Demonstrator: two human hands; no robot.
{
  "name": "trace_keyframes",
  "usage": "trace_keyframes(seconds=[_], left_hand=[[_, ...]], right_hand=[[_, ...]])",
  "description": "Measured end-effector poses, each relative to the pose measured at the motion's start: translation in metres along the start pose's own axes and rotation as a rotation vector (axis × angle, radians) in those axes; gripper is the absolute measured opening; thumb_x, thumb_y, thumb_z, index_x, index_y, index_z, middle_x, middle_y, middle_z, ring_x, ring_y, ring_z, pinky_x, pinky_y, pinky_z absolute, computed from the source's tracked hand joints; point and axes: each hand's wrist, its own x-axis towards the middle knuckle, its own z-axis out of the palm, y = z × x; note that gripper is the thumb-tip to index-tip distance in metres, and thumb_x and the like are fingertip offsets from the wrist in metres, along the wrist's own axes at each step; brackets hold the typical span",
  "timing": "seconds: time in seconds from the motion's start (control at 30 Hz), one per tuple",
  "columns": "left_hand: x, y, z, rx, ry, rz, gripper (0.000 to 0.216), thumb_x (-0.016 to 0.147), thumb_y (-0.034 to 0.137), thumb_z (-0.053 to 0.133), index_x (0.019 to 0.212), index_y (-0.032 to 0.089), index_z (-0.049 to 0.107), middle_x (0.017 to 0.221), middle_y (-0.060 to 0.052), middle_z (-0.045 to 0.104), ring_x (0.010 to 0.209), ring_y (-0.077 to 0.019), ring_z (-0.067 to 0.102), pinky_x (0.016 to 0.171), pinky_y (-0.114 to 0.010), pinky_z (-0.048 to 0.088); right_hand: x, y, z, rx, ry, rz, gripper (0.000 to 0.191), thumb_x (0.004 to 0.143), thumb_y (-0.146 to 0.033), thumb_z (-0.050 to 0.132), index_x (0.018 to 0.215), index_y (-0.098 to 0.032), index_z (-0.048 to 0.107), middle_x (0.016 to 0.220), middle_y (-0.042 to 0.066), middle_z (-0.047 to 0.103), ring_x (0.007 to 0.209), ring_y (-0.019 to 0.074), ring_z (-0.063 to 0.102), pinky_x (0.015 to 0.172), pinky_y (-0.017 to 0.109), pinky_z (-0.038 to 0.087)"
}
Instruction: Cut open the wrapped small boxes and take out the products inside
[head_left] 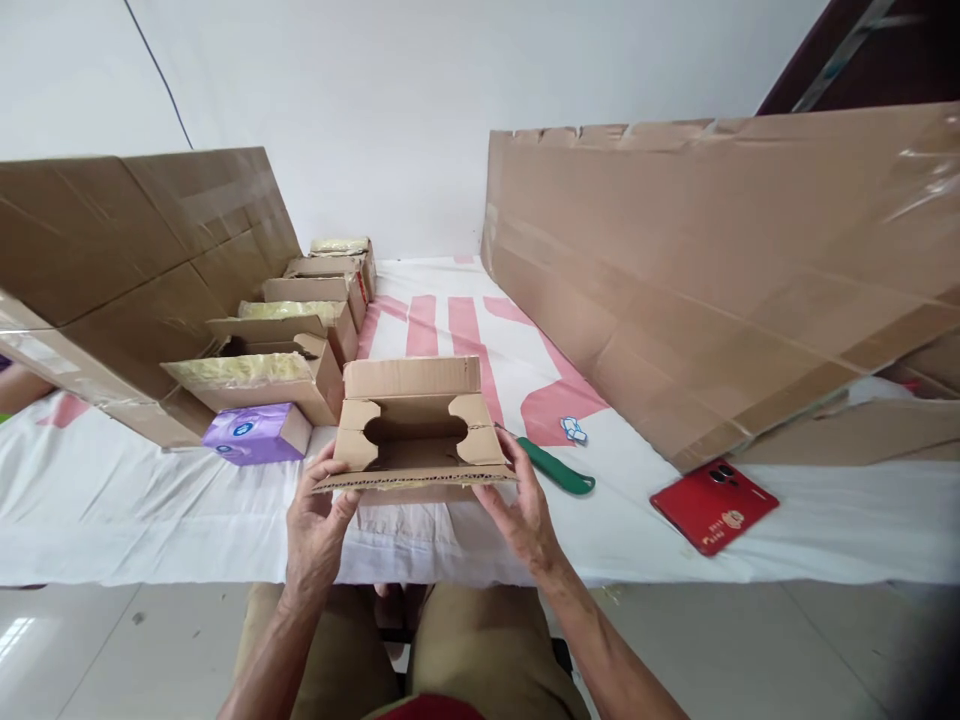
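A small brown cardboard box is in front of me at the near part of the table, its lid flap raised and its curved inner flaps leaving a dark opening. My left hand grips its left front corner, thumb on the near side. On the right front corner, my right hand holds it the same way. Just right of that hand lies a green-handled tool, its other end partly hidden. Left of the box sits a purple tissue pack.
Several cardboard boxes stand in a row at the left, beside a tall cardboard panel. Another large panel rises at the right. A red phone and a small blue-white item lie on the white cloth. Another person's arm shows far left.
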Motion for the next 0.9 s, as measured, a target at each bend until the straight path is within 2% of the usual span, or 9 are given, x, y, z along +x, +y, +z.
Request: trace_keyframes(seconds=[0.1, 0.17, 0.27, 0.43, 0.57, 0.67, 0.77, 0.9], left_hand=[[0.002, 0.004, 0.008, -0.019, 0.096, -0.071, 0.046, 0.078, 0.062, 0.079, 0.091, 0.020, 0.066, 0.123, -0.012, 0.072, 0.121, -0.0330, 0.066, 0.105, -0.048, 0.052], [0.005, 0.005, 0.012, -0.026, 0.177, -0.112, 0.049, 0.075, 0.060, 0.082, 0.094, 0.020, 0.065, 0.109, -0.009, 0.073, 0.109, -0.0293, 0.069, 0.100, -0.045, 0.054], [0.007, 0.005, 0.015, -0.020, 0.218, -0.130, 0.056, 0.072, 0.057, 0.085, 0.110, 0.020, 0.064, 0.110, -0.008, 0.071, 0.106, -0.0265, 0.068, 0.096, -0.041, 0.054], [0.004, 0.003, 0.010, 0.000, 0.107, -0.177, 0.060, 0.085, 0.057, 0.074, 0.130, 0.020, 0.059, 0.132, -0.013, 0.067, 0.125, -0.0295, 0.063, 0.102, -0.041, 0.051], [-0.002, 0.010, 0.006, 0.013, -0.044, -0.212, 0.058, 0.091, 0.065, 0.062, 0.128, 0.020, 0.063, 0.127, -0.012, 0.071, 0.122, -0.0313, 0.065, 0.099, -0.043, 0.054], [-0.006, 0.011, 0.005, -0.036, -0.145, -0.232, 0.065, 0.083, 0.067, 0.070, 0.127, 0.020, 0.061, 0.135, -0.014, 0.068, 0.127, -0.0339, 0.064, 0.103, -0.045, 0.053], [-0.009, 0.006, 0.005, -0.079, -0.197, -0.280, 0.072, 0.075, 0.060, 0.081, 0.131, 0.021, 0.057, 0.142, -0.017, 0.063, 0.132, -0.0346, 0.062, 0.107, -0.047, 0.052], [-0.013, -0.002, 0.005, -0.085, -0.210, -0.268, 0.069, 0.078, 0.056, 0.080, 0.132, 0.021, 0.056, 0.137, -0.016, 0.066, 0.130, -0.0326, 0.063, 0.107, -0.046, 0.052]], right_hand=[[0.002, 0.000, 0.003, 0.021, -0.001, 0.004, 0.071, 0.092, -0.054, 0.070, 0.152, -0.022, 0.050, 0.148, 0.016, 0.061, 0.137, 0.0333, 0.058, 0.116, 0.053, 0.047], [0.002, -0.001, 0.004, 0.034, 0.002, 0.029, 0.066, 0.093, -0.054, 0.068, 0.150, -0.024, 0.052, 0.143, 0.014, 0.065, 0.130, 0.0316, 0.063, 0.113, 0.051, 0.050], [0.003, -0.003, 0.004, 0.037, 0.005, 0.059, 0.065, 0.094, -0.055, 0.067, 0.149, -0.025, 0.052, 0.142, 0.014, 0.065, 0.127, 0.0305, 0.065, 0.109, 0.049, 0.053], [0.005, 0.000, 0.001, 0.064, -0.022, 0.046, 0.069, 0.095, -0.060, 0.063, 0.153, -0.024, 0.049, 0.146, 0.016, 0.062, 0.128, 0.0306, 0.063, 0.106, 0.048, 0.054], [0.009, 0.002, 0.000, 0.122, -0.028, 0.010, 0.074, 0.096, -0.065, 0.058, 0.156, -0.023, 0.045, 0.154, 0.016, 0.055, 0.135, 0.0325, 0.059, 0.112, 0.052, 0.049], [0.010, 0.001, 0.000, 0.153, -0.070, 0.016, 0.076, 0.096, -0.067, 0.058, 0.157, -0.023, 0.043, 0.156, 0.016, 0.054, 0.137, 0.0332, 0.057, 0.114, 0.052, 0.048], [0.008, 0.000, 0.001, 0.141, -0.081, 0.059, 0.074, 0.097, -0.065, 0.057, 0.156, -0.023, 0.045, 0.154, 0.015, 0.057, 0.132, 0.0318, 0.060, 0.113, 0.050, 0.049], [0.005, 0.002, 0.003, 0.115, -0.027, 0.083, 0.070, 0.098, -0.065, 0.056, 0.154, -0.023, 0.049, 0.149, 0.014, 0.062, 0.124, 0.0309, 0.065, 0.109, 0.049, 0.052]])
